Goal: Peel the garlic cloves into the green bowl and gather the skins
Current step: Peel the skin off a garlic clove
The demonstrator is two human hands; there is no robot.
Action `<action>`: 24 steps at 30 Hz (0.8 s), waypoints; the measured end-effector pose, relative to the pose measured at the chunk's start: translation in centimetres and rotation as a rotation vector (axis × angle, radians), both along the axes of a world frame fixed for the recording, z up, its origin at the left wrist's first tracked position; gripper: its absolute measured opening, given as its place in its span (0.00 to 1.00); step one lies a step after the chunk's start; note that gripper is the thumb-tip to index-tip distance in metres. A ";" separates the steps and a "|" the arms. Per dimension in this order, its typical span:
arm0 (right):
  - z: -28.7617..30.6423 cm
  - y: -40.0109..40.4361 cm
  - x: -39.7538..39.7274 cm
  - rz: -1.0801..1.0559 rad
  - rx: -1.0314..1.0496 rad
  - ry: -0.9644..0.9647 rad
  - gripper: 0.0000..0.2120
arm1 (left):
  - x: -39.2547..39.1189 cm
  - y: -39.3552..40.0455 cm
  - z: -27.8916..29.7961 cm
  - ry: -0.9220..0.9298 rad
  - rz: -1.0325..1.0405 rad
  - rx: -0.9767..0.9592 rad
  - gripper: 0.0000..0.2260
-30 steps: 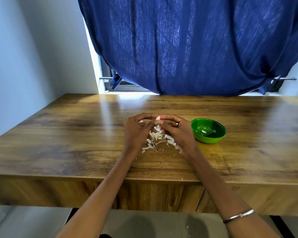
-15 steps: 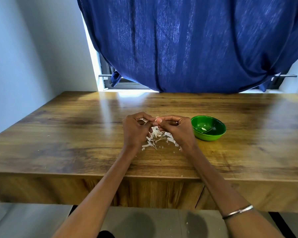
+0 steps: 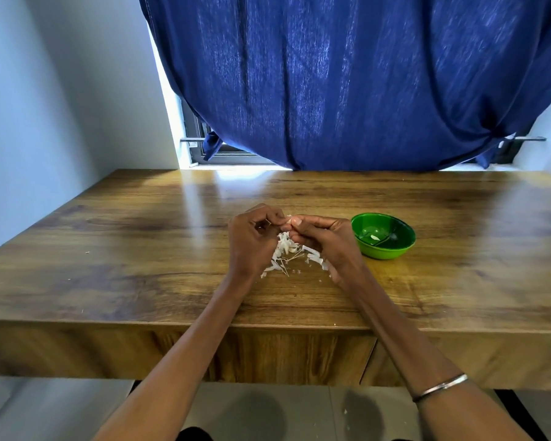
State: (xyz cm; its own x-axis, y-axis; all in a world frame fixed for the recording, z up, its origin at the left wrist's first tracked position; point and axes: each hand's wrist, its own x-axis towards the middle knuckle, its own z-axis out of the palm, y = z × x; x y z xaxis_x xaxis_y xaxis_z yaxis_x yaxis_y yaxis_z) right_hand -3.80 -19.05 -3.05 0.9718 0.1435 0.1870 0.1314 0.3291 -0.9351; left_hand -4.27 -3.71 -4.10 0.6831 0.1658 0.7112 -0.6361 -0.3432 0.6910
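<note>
No readable text anywhere before me.

I find no letters, labels, brands or numbers on my green bowl (image 3: 383,236), the wooden table (image 3: 140,249), or the blue curtain (image 3: 347,90).

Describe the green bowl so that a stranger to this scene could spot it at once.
Start at the wooden table below the blue curtain. Just right of the right hand, which works beside the left hand over a heap of white garlic skins, stands the green bowl. It is the only container and the only green thing on the table.
</note>
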 end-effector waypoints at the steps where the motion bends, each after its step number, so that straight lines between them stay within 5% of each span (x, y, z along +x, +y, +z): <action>1: 0.0 0.0 0.0 0.007 0.006 0.003 0.06 | -0.1 -0.1 0.0 -0.019 -0.002 0.006 0.15; 13: 0.2 0.0 -0.2 0.015 0.054 0.068 0.08 | 0.5 0.0 -0.4 -0.262 0.052 0.169 0.13; 19: 0.0 0.3 0.1 -0.038 0.079 0.042 0.06 | 0.2 -0.7 0.2 0.132 -0.058 -0.123 0.09; 24: -0.1 0.4 0.3 -0.048 0.030 0.008 0.11 | 0.5 -0.4 0.1 0.224 -0.102 -0.168 0.02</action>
